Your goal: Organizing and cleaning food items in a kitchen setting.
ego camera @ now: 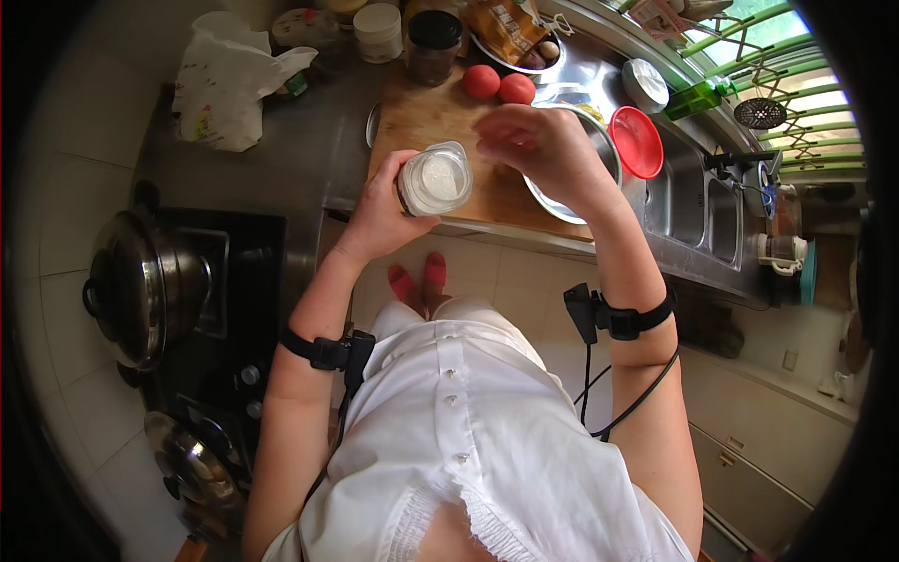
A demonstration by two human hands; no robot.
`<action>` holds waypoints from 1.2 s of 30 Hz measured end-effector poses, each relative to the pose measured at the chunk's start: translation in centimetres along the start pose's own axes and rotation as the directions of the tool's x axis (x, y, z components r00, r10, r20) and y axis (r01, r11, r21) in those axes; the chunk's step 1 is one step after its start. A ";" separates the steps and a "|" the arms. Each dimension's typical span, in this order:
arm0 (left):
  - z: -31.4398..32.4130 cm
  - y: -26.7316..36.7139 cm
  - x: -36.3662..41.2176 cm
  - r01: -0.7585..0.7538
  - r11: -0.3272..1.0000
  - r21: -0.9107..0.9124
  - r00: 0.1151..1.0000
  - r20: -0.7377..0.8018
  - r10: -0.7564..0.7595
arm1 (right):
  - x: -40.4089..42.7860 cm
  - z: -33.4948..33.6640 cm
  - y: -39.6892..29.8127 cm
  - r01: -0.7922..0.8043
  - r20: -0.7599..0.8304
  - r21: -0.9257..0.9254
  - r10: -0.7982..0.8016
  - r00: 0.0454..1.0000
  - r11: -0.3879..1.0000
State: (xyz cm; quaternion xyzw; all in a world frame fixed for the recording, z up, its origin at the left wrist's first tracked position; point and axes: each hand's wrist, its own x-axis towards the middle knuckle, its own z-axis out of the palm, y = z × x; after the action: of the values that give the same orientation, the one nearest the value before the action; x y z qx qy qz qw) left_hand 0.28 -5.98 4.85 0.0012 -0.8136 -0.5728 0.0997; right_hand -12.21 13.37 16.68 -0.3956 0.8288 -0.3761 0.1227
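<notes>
My left hand (386,211) is closed around a clear plastic jar (435,180) with white powder or granules in it, held above the front edge of a wooden cutting board (421,112). To its right, my right hand (548,151) hovers over the board and the near rim of a steel bowl (611,151), fingers loosely curled and apart, with nothing visible in them. That hand partly hides the bowl. Two tomatoes (482,82) lie at the back of the board, beside a dark-lidded jar (434,48).
A red plastic bowl (635,142) stands between the steel bowl and the sink (678,200). On the left are a lidded steel pot (133,291) on the stove and a white plastic bag (221,84). A green bottle (695,98) lies near the window.
</notes>
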 end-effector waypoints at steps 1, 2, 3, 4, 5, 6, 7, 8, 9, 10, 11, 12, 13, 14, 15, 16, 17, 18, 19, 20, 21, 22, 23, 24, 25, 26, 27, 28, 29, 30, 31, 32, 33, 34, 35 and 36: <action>-0.1 0.0 0.0 0.000 1.000 0.002 1.000 -0.006 0.000 | -0.1 0.0 0.6 -0.099 0.036 0.097 0.096 0.995 0.990; -0.2 0.1 -0.1 0.013 1.000 0.005 1.000 -0.016 -0.013 | -0.1 0.2 1.1 -0.199 0.082 0.189 0.187 0.979 0.962; -0.2 0.1 0.0 0.025 1.000 0.005 0.999 -0.024 -0.025 | -0.2 0.4 1.3 -0.196 0.084 0.188 0.183 0.979 0.962; -0.2 0.2 0.0 0.025 1.000 0.006 0.999 -0.028 -0.025 | -0.3 0.7 1.6 -0.228 0.102 0.223 0.210 0.972 0.948; -0.2 0.4 -0.1 0.038 0.998 0.044 0.998 -0.045 -0.036 | -0.3 0.9 1.8 -0.261 0.120 0.256 0.237 0.964 0.931; -0.3 0.5 -0.1 0.052 0.995 0.084 0.997 -0.062 -0.047 | -0.3 1.2 2.1 -0.301 0.154 0.252 0.269 0.951 0.920; -0.2 0.5 -0.1 0.053 0.995 0.085 0.997 -0.067 -0.047 | -0.3 1.6 2.4 -0.298 0.157 0.252 0.265 0.951 0.921; -0.1 0.4 0.0 0.037 0.993 0.111 0.995 -0.094 -0.026 | -0.4 1.9 2.5 -0.321 0.174 0.331 0.277 0.945 0.888; -0.1 0.2 0.0 0.023 0.990 0.138 0.992 -0.122 -0.006 | -0.4 2.2 2.5 -0.342 0.194 0.407 0.286 0.938 0.847; -0.1 -0.1 0.0 0.026 0.990 0.138 0.992 -0.127 -0.008 | -0.5 2.4 2.2 -0.358 0.203 0.405 0.299 0.932 0.841; -0.2 -0.4 0.0 0.011 0.986 0.169 0.990 -0.139 0.013 | -0.5 2.5 2.0 -0.358 0.207 0.403 0.297 0.932 0.842; -0.2 -0.5 0.0 -0.003 0.980 0.199 0.988 -0.150 0.033 | -0.6 2.6 1.8 -0.298 0.197 0.335 0.243 0.950 0.894; -0.3 -0.5 0.0 0.000 0.980 0.197 0.988 -0.154 0.031 | -0.7 2.7 1.6 -0.234 0.190 0.264 0.187 0.964 0.936; -0.4 -0.5 0.0 0.010 0.978 0.207 0.989 -0.148 0.021 | -0.7 2.5 1.3 -0.170 0.181 0.212 0.132 0.975 0.962; -0.4 -0.4 0.1 0.019 0.976 0.217 0.990 -0.141 0.012 | -0.9 2.5 1.4 -0.169 0.184 0.211 0.131 0.974 0.963; -0.5 -0.2 0.1 0.021 0.976 0.215 0.989 -0.145 0.010 | -1.2 2.4 1.6 -0.094 0.158 0.122 0.074 0.985 0.988; -0.6 0.0 0.1 0.010 0.966 0.257 0.989 -0.147 0.029 | -1.4 2.4 1.6 -0.018 0.137 0.031 0.014 0.990 0.999; -0.7 0.1 0.0 0.000 0.954 0.300 0.988 -0.149 0.047 | -1.6 2.3 1.5 -0.016 0.141 0.031 0.011 0.990 0.999; -0.7 0.0 0.0 0.002 0.954 0.300 0.987 -0.154 0.046 | -1.8 2.2 1.2 -0.051 0.154 0.070 0.039 0.987 0.996; -0.7 -0.3 0.1 -0.050 0.949 0.313 0.978 -0.175 0.110 | -1.8 2.1 1.1 -0.086 0.167 0.109 0.067 0.984 0.990; -0.6 -0.5 0.3 -0.107 0.940 0.325 0.966 -0.190 0.176 | -1.8 2.1 1.1 -0.087 0.164 0.106 0.069 0.984 0.991; -0.5 -0.7 0.3 -0.112 0.940 0.322 0.965 -0.189 0.179 | -1.7 2.0 1.3 -0.189 0.192 0.331 0.130 0.973 0.925; -0.5 -0.8 0.2 -0.120 0.946 0.300 0.959 -0.214 0.189 | -1.6 1.9 1.4 -0.280 0.232 0.533 0.180 0.956 0.799; -0.4 -0.8 0.4 -0.133 0.953 0.272 0.952 -0.234 0.200 | -1.5 1.7 1.7 -0.281 0.222 0.529 0.188 0.957 0.801; -0.3 -0.8 0.6 -0.144 0.953 0.265 0.952 -0.227 0.206 | -1.5 1.5 2.1 -0.372 0.276 0.638 0.252 0.928 0.674; -0.2 -0.7 0.8 -0.141 0.959 0.246 0.952 -0.232 0.199 | -1.5 1.3 2.5 -0.449 0.335 0.725 0.301 0.893 0.523; 0.0 -0.5 1.0 -0.135 0.965 0.227 0.953 -0.236 0.189 | -1.8 1.1 2.8 -0.509 0.402 0.786 0.335 0.852 0.351; 0.3 -0.2 1.4 -0.143 0.965 0.220 0.954 -0.228 0.194 | -2.1 0.8 3.1 -0.508 0.421 0.806 0.310 0.852 0.304; 0.6 0.2 1.9 -0.157 0.967 0.201 0.954 -0.223 0.201 | -2.4 0.6 3.5 -0.503 0.411 0.809 0.321 0.854 0.304; 1.0 0.6 2.2 -0.169 0.968 0.186 0.953 -0.219 0.208 | -2.7 0.3 4.0 -0.493 0.426 0.846 0.297 0.855 0.205; 1.6 0.9 2.5 -0.178 0.967 0.182 0.954 -0.210 0.215 | -3.1 0.0 4.7 -0.476 0.436 0.873 0.272 0.858 0.104; 2.3 1.3 2.8 -0.178 0.970 0.165 0.954 -0.214 0.211 | -3.7 -0.1 6.0 -0.453 0.445 0.892 0.198 0.873 -0.006; 3.1 1.7 3.2 -0.182 0.972 0.146 0.954 -0.214 0.210 | -4.2 -0.6 6.8 -0.437 0.428 0.900 0.209 0.879 -0.005; 4.0 2.1 3.6 -0.198 0.970 0.141 0.954 -0.198 0.224 | -4.9 -1.2 7.6 -0.417 0.423 0.906 0.170 0.890 -0.072; 5.1 2.6 4.1 -0.182 0.975 0.126 0.962 -0.184 0.203 | -5.6 -1.9 8.3 -0.397 0.413 0.908 0.130 0.901 -0.138; 6.1 3.2 4.5 -0.163 0.980 0.114 0.968 -0.173 0.181 | -6.2 -2.7 8.9 -0.387 0.404 0.913 0.155 0.902 -0.129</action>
State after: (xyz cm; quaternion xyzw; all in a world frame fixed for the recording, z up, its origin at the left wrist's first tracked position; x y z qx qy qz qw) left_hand -4.80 0.25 6.58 -0.0120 -0.8254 -0.5185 0.2230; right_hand -14.48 23.03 11.54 -0.0294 0.3431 -0.7880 0.5104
